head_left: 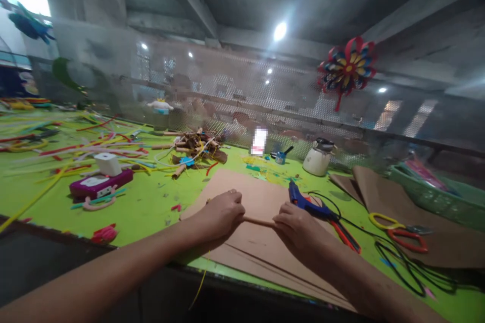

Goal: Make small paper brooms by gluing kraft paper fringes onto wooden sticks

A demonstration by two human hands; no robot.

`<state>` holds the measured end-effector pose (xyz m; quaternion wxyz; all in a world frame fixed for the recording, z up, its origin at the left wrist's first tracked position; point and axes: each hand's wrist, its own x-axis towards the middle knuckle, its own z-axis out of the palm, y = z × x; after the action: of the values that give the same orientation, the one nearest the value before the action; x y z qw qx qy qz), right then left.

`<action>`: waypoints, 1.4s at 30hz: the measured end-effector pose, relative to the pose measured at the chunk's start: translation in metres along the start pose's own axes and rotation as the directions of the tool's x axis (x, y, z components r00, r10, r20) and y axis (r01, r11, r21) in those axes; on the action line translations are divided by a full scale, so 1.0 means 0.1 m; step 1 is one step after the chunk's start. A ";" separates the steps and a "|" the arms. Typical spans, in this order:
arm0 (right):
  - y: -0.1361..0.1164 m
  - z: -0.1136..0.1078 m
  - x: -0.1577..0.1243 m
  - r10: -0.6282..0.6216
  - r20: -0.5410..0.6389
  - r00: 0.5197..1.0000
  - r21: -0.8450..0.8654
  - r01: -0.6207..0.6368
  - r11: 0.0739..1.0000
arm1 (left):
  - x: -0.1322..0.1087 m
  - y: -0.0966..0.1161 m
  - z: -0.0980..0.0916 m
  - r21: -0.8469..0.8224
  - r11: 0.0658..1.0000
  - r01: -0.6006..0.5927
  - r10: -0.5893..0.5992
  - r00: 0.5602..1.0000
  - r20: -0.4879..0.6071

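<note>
Bare forearms [125, 265] enter from the lower left and lower right, converging above the near edge of a lime-green table [151, 207]. Left hand [226, 213] is closed, knuckles up, gripping one end of a thin brown paper roll [259, 221]; right hand [297, 229] pinches the other end between thumb and fingers. Roll is held roughly level between the two hands, over flat brown kraft paper [242, 186]; contact with the paper beneath cannot be determined. Just beyond the right hand lies a blue hot-glue gun [312, 206], with a red-and-black utility knife [345, 236] beside it. Farther right are scissors [397, 232] with one yellow and one orange-red handle, a looped black cord [401, 270], folded brown paper [379, 189] and a green plastic basket [439, 199]. Left of the hands sits a purple power strip [87, 187] bearing a white plug adapter [108, 164]. Toward the far side stand a heap of brown paper rolls [197, 144] and a white pot [318, 160]. Multicoloured flower ornament [348, 68] hangs at upper right.
</note>
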<state>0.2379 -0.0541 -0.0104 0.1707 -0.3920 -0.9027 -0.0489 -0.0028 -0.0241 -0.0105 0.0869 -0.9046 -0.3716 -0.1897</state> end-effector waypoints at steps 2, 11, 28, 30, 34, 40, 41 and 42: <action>0.01 0.05 0.01 0.028 -0.009 1.000 0.021 -0.028 0.999 | 0.00 -0.04 0.01 -0.030 0.999 0.018 -0.017 1.000 0.019; 0.00 0.28 0.04 -0.032 -0.041 0.999 -0.100 0.028 0.995 | -0.04 -0.24 0.03 -0.261 0.965 0.012 0.012 0.996 0.090; -0.23 0.08 0.21 0.007 -0.311 0.950 -0.250 -0.089 0.964 | 0.01 0.58 -0.18 -0.940 -0.152 0.304 -0.531 0.778 0.337; -0.37 0.07 0.22 0.009 -0.324 0.946 -0.251 -0.095 0.963 | 0.09 0.60 -0.14 -0.931 -0.285 0.227 -0.551 0.756 0.353; -0.56 0.09 0.23 -0.026 -0.323 0.946 -0.300 -0.077 0.951 | 0.18 0.56 -0.10 -0.914 -0.388 0.122 -0.622 0.696 0.357; -0.59 0.24 0.25 -0.079 -0.312 0.947 -0.350 -0.037 0.936 | 0.13 0.48 -0.01 -0.881 -0.467 0.074 -0.597 0.708 0.377; -0.58 0.27 0.26 -0.068 -0.315 0.947 -0.311 -0.036 0.950 | 0.13 0.47 0.00 -0.876 -0.474 0.085 -0.594 0.704 0.390; -0.57 0.29 0.26 -0.043 -0.323 0.946 -0.237 -0.037 0.971 | 0.13 0.46 0.01 -0.875 -0.473 0.097 -0.600 0.692 0.401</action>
<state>0.1725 -0.0692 -0.0258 0.2686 -0.3948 -0.8502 -0.2217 0.0387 -0.0481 -0.0066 -0.6715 -0.3449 -0.3425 -0.5593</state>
